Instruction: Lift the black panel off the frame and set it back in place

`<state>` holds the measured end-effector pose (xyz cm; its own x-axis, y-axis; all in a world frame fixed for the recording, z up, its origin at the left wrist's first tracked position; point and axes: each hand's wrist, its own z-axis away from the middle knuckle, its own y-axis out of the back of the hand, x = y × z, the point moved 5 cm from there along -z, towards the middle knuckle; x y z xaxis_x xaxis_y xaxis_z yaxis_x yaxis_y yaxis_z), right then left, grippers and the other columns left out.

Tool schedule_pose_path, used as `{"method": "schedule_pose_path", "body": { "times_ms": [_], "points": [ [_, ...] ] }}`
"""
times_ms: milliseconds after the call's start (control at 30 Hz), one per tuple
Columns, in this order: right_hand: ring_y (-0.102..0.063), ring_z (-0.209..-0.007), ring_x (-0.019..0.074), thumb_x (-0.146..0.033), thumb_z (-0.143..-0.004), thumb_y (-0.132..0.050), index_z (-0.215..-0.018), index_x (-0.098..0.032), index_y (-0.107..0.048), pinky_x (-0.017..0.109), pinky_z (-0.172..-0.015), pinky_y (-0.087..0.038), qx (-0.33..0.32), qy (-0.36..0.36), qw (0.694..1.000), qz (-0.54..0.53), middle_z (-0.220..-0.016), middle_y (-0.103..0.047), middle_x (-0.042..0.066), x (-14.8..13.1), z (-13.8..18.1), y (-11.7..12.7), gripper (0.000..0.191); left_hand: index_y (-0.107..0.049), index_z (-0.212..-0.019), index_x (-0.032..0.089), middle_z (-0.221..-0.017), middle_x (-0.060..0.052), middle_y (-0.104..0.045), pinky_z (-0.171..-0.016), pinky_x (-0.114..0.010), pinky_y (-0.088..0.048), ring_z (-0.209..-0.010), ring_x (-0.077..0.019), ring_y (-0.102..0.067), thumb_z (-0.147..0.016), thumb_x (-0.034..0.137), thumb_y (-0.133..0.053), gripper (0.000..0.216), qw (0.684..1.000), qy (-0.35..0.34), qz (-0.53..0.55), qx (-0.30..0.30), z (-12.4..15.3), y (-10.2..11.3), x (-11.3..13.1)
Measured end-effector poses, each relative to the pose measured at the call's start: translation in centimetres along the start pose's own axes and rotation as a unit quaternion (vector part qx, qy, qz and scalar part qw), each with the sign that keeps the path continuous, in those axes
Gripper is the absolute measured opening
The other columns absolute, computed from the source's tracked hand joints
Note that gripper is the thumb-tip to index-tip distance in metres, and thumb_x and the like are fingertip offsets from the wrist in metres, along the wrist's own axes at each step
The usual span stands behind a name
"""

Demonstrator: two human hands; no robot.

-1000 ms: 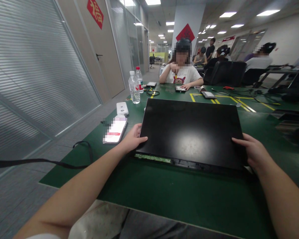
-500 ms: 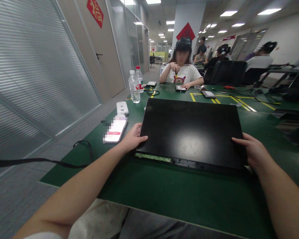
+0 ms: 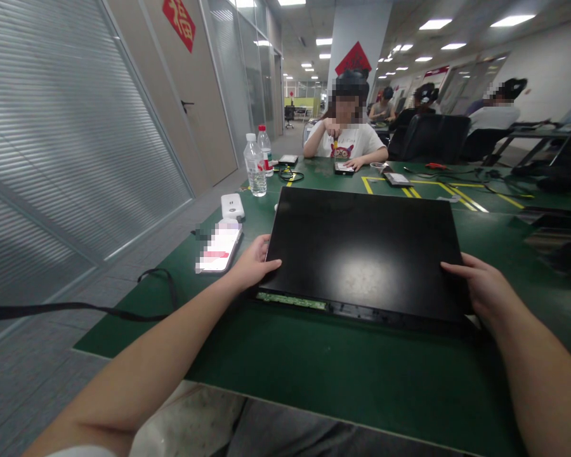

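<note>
A black display panel (image 3: 361, 247) lies between my two hands, its dark screen face up and reflecting a patch of light. Along its near edge a strip of green circuit board (image 3: 292, 301) is exposed at the left. My left hand (image 3: 259, 261) grips the panel's left edge, thumb on top and fingers beneath. On the opposite edge my right hand (image 3: 485, 285) holds it the same way, thumb resting on the screen. Fingers under the panel are mostly hidden. Whether the panel touches the table I cannot tell.
A lit phone (image 3: 220, 247) and a white device (image 3: 232, 207) lie left of the panel, with two bottles (image 3: 255, 168) behind. Across the green table (image 3: 314, 362) a person (image 3: 345, 136) works on a small drive-like object (image 3: 344, 168). Cables (image 3: 485, 178) lie at the far right.
The view has shifted very slightly. Both hands keep the same grip, and the panel stays in place between them.
</note>
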<state>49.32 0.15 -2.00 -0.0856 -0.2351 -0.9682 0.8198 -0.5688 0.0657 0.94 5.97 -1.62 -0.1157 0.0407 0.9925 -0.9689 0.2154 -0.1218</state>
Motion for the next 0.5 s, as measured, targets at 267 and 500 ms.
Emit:
{"method": "schedule_pose_path", "body": {
  "times_ms": [267, 500],
  "points": [
    [-0.077, -0.084, 0.0229, -0.018, -0.057, -0.086, -0.095, -0.025, -0.083, 0.028, -0.068, -0.062, 0.008, 0.040, 0.998, 0.044, -0.098, -0.084, 0.006, 0.2, -1.1, 0.7, 0.039, -0.055, -0.126, 0.022, -0.123, -0.012, -0.081, -0.116, -0.055, -0.054, -0.129, -0.0344, -0.074, -0.072, 0.002, -0.083, 0.064, 1.000, -0.003, -0.009, -0.003, -0.2, 0.1, -0.2],
    [-0.075, -0.090, 0.0223, -0.024, -0.055, -0.086, -0.095, -0.024, -0.084, 0.027, -0.070, -0.060, 0.048, 0.083, 0.993, 0.062, -0.098, -0.083, 0.006, 0.5, -2.4, 1.7, 0.041, -0.055, -0.129, 0.021, -0.125, -0.012, -0.081, -0.120, -0.057, -0.051, -0.133, -0.0353, -0.072, -0.072, 0.004, -0.085, 0.066, 1.000, 0.000, -0.023, -0.006, -0.3, 0.4, -0.5]
  ]
}}
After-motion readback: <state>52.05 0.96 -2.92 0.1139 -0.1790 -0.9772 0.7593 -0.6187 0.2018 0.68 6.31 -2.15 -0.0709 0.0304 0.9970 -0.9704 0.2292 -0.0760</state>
